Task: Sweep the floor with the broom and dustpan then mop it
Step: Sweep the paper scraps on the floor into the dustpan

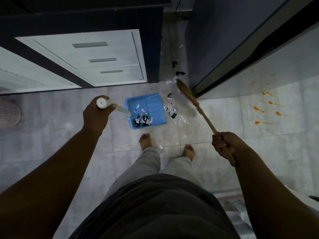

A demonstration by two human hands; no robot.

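Note:
A blue dustpan [151, 106] stands on the grey tiled floor ahead of my bare feet, with black and white paper scraps piled in its near corner. My left hand [97, 114] grips the top of its long white handle [101, 102]. My right hand [223, 144] grips the wooden handle of a broom [204, 116]. The broom's brown head [185, 91] lies on the floor to the right of the pan. Loose paper scraps [170, 110] lie between the pan's right side and the broom head, and more trail back into the narrow gap behind.
A dark cabinet with white drawers [96, 61] stands at the back left. A dark tall unit [224, 45] rises at the back right. Orange stains [266, 109] mark the floor at right. A white fan base [8, 112] sits at far left.

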